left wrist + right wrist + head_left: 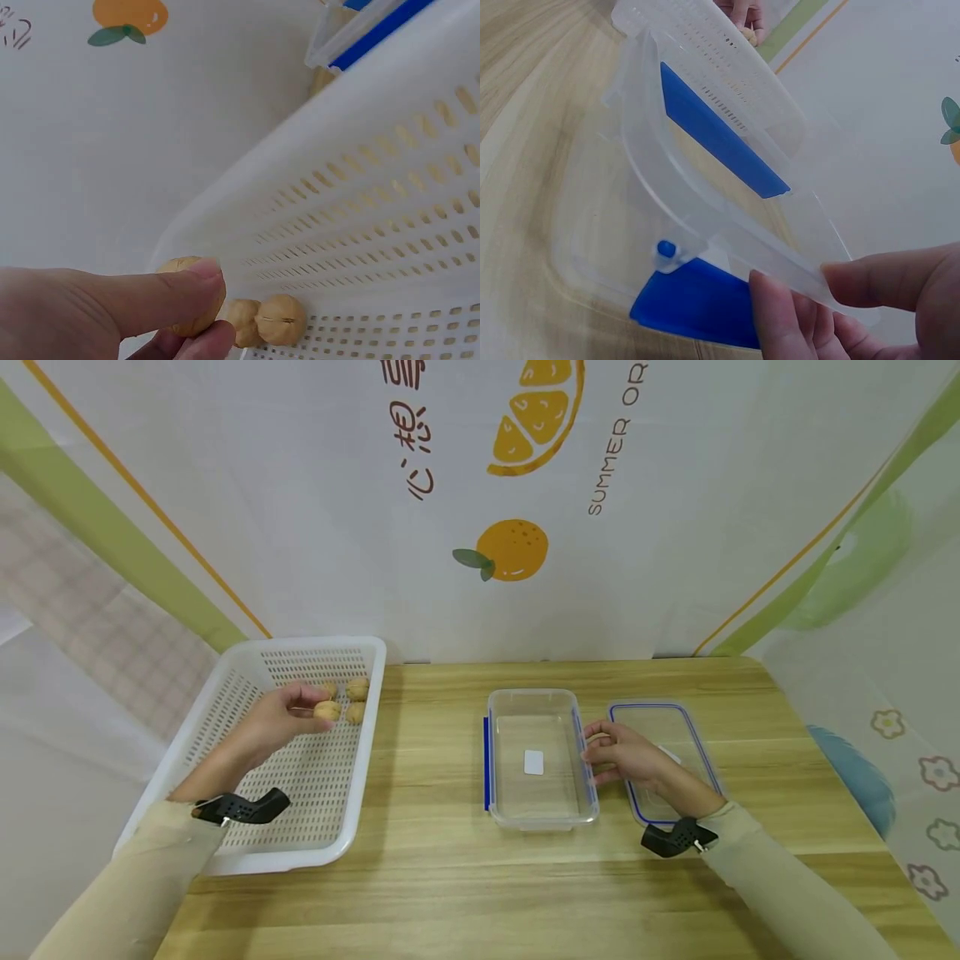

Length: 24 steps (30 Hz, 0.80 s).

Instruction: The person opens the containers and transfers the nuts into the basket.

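My left hand (276, 723) pinches a walnut (327, 711) between thumb and fingers, over the far right part of a white perforated plastic basket (197, 760). Several other walnuts (357, 689) lie in that corner; two show beneath the held walnut (169, 265) in the left wrist view. On the table, to the basket's right, stands a clear plastic food container (533, 820) with blue side latches (705, 300). With the thumb at its rim and fingers outside the wall, my right hand (632, 755) grips the container's right side.
A clear lid (671, 714) with a blue seal lies flat right of the container, partly under my right hand. The wooden table (450, 893) ends at a white printed curtain (337, 568) behind; more curtain hangs on both sides.
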Motion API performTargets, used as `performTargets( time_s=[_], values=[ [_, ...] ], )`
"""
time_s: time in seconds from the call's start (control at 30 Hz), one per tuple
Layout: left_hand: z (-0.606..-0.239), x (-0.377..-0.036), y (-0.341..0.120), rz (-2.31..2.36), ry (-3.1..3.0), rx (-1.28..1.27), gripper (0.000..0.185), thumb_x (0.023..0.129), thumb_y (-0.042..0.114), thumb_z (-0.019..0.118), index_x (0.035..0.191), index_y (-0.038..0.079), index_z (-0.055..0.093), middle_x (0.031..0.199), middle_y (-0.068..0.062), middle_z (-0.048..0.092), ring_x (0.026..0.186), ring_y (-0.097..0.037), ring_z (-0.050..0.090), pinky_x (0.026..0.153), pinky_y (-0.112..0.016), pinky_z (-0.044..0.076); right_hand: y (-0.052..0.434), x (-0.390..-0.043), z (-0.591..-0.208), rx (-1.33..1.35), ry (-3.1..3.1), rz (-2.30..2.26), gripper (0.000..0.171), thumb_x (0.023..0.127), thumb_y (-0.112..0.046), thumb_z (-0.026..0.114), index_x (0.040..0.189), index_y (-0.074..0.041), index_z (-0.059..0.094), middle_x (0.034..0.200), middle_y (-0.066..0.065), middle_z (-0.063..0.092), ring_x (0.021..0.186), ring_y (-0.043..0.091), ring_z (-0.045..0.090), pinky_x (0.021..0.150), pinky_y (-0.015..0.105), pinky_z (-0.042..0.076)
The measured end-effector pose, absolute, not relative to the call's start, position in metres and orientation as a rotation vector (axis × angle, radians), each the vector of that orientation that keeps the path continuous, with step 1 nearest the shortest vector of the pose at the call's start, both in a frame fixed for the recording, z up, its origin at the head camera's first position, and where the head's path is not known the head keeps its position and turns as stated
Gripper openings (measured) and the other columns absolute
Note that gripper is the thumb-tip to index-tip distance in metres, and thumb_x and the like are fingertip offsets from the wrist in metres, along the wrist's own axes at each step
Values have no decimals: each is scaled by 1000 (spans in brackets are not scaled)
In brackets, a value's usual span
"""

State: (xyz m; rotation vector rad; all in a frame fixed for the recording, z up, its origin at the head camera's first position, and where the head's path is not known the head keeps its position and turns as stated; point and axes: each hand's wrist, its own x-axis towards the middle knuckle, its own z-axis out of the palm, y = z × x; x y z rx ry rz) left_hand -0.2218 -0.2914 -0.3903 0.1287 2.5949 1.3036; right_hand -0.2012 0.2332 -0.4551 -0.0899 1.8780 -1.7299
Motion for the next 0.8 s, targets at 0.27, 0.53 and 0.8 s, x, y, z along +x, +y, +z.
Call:
performTargets(
  time_s=[0.27,0.53,0.8],
  values=[
    [-408,-225,-291,1243,2585,140,53,93,13,77,133,-12,54,130,-27,59,118,-39,56,94,-41,50,233,-202,-456,-89,1875,-1729,39,99,2,57,130,7,35,92,4,58,83,12,60,71,32,61],
    [-422,-226,-281,1201,2601,160,41,86,6,81,117,-10,60,112,-20,64,103,-31,59,78,-27,51,234,-202,-456,-100,1881,-1725,40,99,2,57,131,8,35,92,4,58,83,12,60,72,32,61],
    [-432,-225,-274,1148,2592,174,40,82,3,83,113,-9,61,102,-14,60,94,-26,54,75,-29,49,233,-201,-455,-92,1874,-1733,40,99,3,56,131,9,34,92,5,58,81,13,61,72,32,62]
  ],
)
